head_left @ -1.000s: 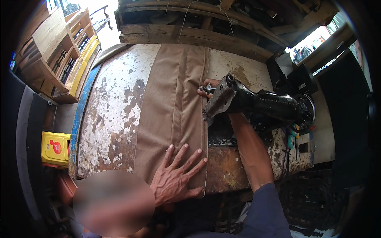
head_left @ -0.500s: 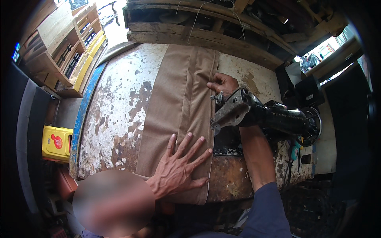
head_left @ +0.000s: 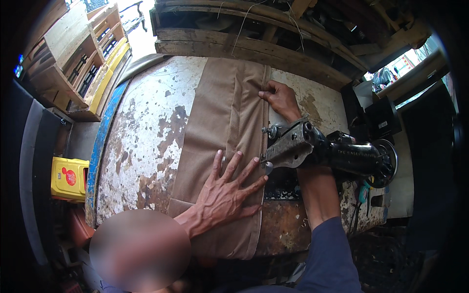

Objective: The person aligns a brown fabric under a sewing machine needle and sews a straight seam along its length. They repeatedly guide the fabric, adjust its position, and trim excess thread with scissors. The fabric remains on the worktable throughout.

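Left hand (head_left: pixel 225 198) is spread flat, fingers wide, pressed on the tan cloth (head_left: pixel 222 122) laid along the worn table (head_left: pixel 141 141). Right hand (head_left: pixel 282 100) is pinched on the cloth's edge beyond the sewing machine (head_left: pixel 325 149).

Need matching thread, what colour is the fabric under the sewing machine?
The fabric is plain tan-brown, with no pattern; the head view shows it clearly.

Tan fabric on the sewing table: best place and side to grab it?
Pinch the tan fabric at its near hem, coming from the table's front edge, below the left hand. That end overhangs the table; the rest lies flat, offering no free edge.
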Demonstrator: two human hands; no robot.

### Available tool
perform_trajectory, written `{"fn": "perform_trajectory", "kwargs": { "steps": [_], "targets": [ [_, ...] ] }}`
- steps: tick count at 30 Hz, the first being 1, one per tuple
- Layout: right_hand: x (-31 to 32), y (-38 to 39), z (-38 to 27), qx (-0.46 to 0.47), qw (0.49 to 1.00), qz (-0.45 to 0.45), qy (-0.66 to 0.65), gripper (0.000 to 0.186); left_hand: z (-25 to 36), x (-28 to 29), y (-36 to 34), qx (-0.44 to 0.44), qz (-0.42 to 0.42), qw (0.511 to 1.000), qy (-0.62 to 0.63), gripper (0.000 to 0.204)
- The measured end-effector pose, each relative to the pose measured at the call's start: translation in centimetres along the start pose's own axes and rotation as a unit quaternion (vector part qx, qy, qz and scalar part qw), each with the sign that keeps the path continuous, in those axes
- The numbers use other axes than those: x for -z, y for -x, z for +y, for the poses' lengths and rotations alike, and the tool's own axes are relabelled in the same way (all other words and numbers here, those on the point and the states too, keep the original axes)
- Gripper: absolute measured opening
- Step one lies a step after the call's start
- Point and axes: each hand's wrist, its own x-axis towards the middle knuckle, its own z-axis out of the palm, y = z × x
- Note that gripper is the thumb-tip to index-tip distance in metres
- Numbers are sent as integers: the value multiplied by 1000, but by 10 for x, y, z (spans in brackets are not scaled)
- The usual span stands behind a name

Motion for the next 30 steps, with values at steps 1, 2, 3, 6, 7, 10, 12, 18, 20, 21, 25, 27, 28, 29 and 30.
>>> {"fn": "perform_trajectory", "kwargs": {
  "steps": [1, 2, 3, 6, 7, 10, 12, 18, 20, 21, 25, 27, 28, 29, 30],
  "targets": [
    [0, -3, 0, -6, 1000, 1, -6, 31, 0, -1, -2, 1, 3, 1000, -8, 76],
    [0, -5, 0, -17, 1000, 3, -9, 32, -1, -2, -4, 5, 2, 1000, -14, 73],
    [1, -8, 0, -6, 1000, 11, -1, 31, -2, -2, -7, 2, 10, 1000, -11, 71],
    [-1, -16, 2, 5, 1000, 21, 15, 30, -6, -2, -14, 5, 21, 1000, 0, 67],
    [-1, -18, 3, 1, 1000, 17, 11, 31, -7, -2, -15, 7, 20, 1000, 1, 66],
    [0, -27, 6, -5, 1000, 11, 8, 33, -12, -2, -20, 10, 22, 1000, 20, 65],
    [0, -33, 7, -6, 1000, 12, 12, 35, -17, -2, -23, 10, 24, 999, 31, 64],
    [-8, -37, 11, 11, 998, 57, 9, 34, -27, -4, -31, -8, 35, 999, 24, 58],
    [-15, -32, 12, -15, 997, 81, 7, 32, -30, -3, -33, -29, 51, 998, 16, 57],
    [-18, -26, 12, 0, 994, 103, 37, 35, -31, -3, -36, -35, 59, 997, 16, 54],
    [-7, 37, 8, -10, 991, 130, -9, 50, -30, 2, -31, -70, 102, 992, -16, 53],
    [12, 105, -3, 0, 994, 90, -64, 42, -22, 7, -12, -66, 107, 991, -38, 55],
    [23, 149, -12, -30, 999, 40, 12, 37, -16, 10, 1, -58, 103, 992, -48, 56],
    [32, 196, -23, -75, 997, -18, 29, 36, -8, 14, 19, -44, 91, 995, -25, 58],
    [40, 245, -36, -140, 986, -84, -17, 39, -2, 18, 34, -32, 80, 996, -14, 58]
  ]
}}
